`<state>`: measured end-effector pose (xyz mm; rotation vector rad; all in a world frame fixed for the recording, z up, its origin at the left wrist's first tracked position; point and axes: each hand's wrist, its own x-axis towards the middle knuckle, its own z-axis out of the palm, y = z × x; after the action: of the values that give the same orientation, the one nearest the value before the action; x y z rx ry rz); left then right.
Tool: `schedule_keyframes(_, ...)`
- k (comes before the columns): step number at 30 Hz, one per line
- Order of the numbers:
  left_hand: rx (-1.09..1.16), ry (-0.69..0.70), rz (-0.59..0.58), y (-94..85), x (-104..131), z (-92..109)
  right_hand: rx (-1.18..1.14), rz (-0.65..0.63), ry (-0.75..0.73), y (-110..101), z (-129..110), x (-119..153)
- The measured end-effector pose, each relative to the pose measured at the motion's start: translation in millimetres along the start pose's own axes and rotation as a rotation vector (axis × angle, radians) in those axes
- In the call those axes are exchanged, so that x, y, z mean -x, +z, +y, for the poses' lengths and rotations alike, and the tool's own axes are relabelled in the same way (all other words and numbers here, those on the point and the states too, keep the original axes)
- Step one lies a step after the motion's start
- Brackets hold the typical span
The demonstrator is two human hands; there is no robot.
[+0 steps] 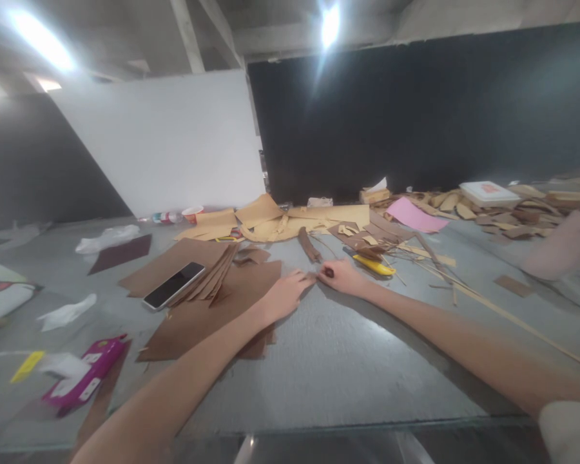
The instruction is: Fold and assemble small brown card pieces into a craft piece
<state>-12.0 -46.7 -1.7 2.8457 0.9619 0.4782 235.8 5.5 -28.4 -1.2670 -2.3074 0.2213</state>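
My right hand [344,278] is closed, with a small dark brown roll [329,272] showing at its curled fingers. Close beside it, my left hand [289,294] lies low over the table with its fingers stretched toward the right one. Whether the left fingertips touch anything thin is too blurred to tell. Just beyond the hands lies a narrow brown strip [309,245]. A yellow utility knife [374,265] rests right of my right hand. Under and beside my left forearm are brown sheets [193,332], with a stack of brown strips [211,283] on them.
A phone [174,285] lies on the brown sheets. At the left are a magenta power strip [89,374] with a white plug and a crumpled tissue [68,312]. Tan offcuts [270,219], a pink sheet [415,214] and a white box [488,193] line the back.
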Motion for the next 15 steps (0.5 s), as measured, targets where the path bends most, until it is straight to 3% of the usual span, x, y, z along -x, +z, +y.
schedule_keyframes(9, -0.059, 0.014, -0.038, -2.5, -2.1, 2.7, -0.045, 0.024, 0.012, 1.2, -3.6, 1.3)
schedule_keyframes(15, -0.051, 0.022, -0.026, -4.0, -2.5, 4.4, -0.055, 0.065, -0.142, -3.9, -6.4, 6.1)
